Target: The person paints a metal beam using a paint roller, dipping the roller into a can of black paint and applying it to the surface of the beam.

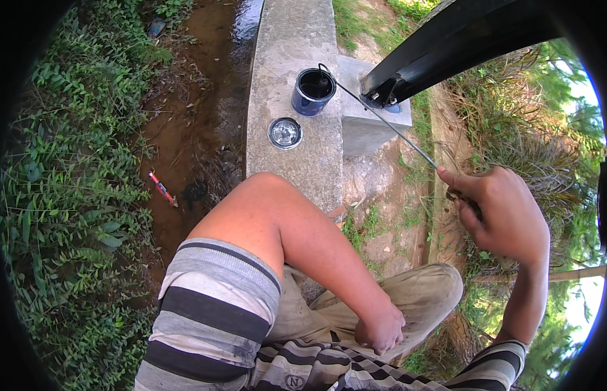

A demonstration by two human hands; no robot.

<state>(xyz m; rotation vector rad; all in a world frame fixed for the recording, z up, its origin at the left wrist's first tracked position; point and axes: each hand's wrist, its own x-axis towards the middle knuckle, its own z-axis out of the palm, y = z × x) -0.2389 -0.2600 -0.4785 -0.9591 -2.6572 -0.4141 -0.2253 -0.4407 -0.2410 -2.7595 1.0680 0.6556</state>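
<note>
My right hand [496, 212] grips the near end of a paint roller [408, 141] with a long thin metal rod. The rod slants to the upper left and hooks over at its far end, where a dark head dips into the paint can [308, 106]. This can is dark blue and stands upright on the concrete wall top, with dark paint inside. Just below it lies the round lid [285, 133], its shiny, paint-smeared face up. My left hand [380, 328] rests on my trousered leg with the fingers curled in, and nothing shows in it.
A narrow concrete wall [294, 32] runs away ahead of me. Right of the can, a black metal post [440, 58] is bolted to a concrete block [375, 133]. Muddy water [179, 140] and leafy plants lie to the left, with a red-and-blue wrapper [162, 189].
</note>
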